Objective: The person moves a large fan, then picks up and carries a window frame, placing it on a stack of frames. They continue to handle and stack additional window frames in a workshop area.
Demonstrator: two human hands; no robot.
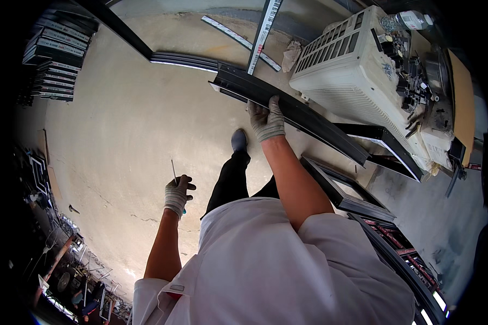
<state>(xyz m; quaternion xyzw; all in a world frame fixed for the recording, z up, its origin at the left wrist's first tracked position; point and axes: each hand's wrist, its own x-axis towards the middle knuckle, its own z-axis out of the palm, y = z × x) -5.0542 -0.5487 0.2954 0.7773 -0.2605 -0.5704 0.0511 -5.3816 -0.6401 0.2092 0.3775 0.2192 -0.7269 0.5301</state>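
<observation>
My left hand (177, 196), in a grey-white work glove with dark fingers, is closed round a screwdriver. The thin metal shaft of the screwdriver (173, 169) points up and away, and a bit of its teal handle shows under the palm. My right hand (267, 120), gloved likewise, grips the near edge of a long black metal profile (303, 116). The thumb lies over its top; the fingertips curl partly out of sight beneath. This profile slants from the upper middle down to the right, with another dark profile (184, 60) meeting its far left end.
A white air-conditioner unit (336, 67) stands right, with black fittings (412, 81) and a plastic bottle (415, 20) on top. Black frames (352, 189) lie to my right. Stacked dark profiles (57, 59) are far left. An upright striped strip (263, 40) rises behind the profile. Clutter lines the lower left.
</observation>
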